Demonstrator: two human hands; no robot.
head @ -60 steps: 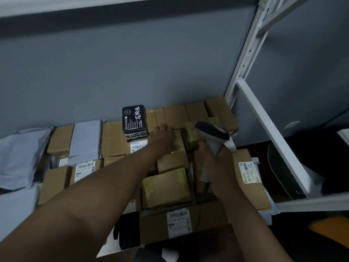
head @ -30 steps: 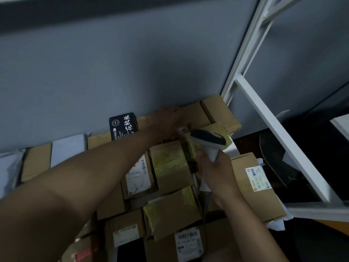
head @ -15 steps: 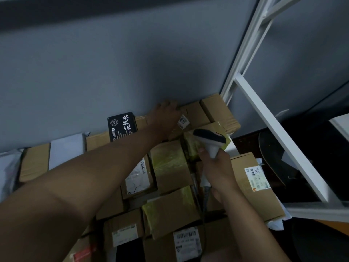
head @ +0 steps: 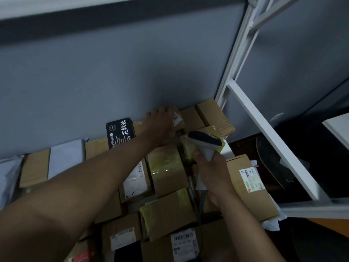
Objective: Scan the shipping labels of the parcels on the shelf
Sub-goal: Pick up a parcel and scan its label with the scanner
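- Fingers of the left hand [head: 160, 120] curl over the top of a small cardboard parcel [head: 177, 118] at the back of the shelf, against the grey wall [head: 113, 72]; a white label with a barcode shows on that parcel just right of the knuckles.
- Fingers of the right hand [head: 211, 173] are wrapped tight round the pale handle of a barcode scanner [head: 204, 141]; its dark head sits just right of and nearer than the held parcel, pointing toward it.
- From the base of the scanner a cable [head: 202, 201] runs down over the boxes.
- Left of the held parcel stands a black box [head: 120, 135] with white printed characters, upright against the wall.
- Nearer than the held parcel, under the left forearm, lie more cardboard parcels, several wrapped in yellowish tape [head: 164, 163], and one bearing a large white label [head: 135, 178].
- Right of the scanner, a bigger brown carton [head: 245, 188] carries a barcode label on its top face.
- Far left of the black box lie pale grey mailer bags [head: 65, 159] between brown boxes.
- Right of the held parcel rises the white metal frame [head: 238, 59] of the shelf, with a slanting white bar [head: 264, 133] beyond the parcels.
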